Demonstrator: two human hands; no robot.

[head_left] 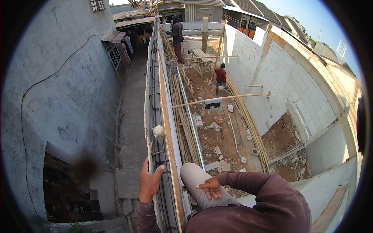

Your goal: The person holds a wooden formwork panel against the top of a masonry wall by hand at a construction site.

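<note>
My left hand (150,182) is by the outer board (149,153) of a long wall-top form, its thumb spread from the fingers. The fingers seem to touch the board's edge; nothing shows in the grasp. Dark steel reinforcing bars (156,83) run lengthwise inside the form, with short cross ties. A pale round-topped object (159,131) sits in the form beyond this hand; its kind is unclear. My right hand (210,188) rests on my thigh in light trousers, fingers apart, holding nothing. The inner wooden board (168,128) passes between my two hands.
Below on the right, bamboo poles (182,120), a bucket (255,151) and rubble lie on bare earth. A bamboo pole (221,100) spans toward the block wall (299,85). Two people work farther off, one in red (220,75), one in dark clothing (176,33). A narrow alley (132,105) drops away left.
</note>
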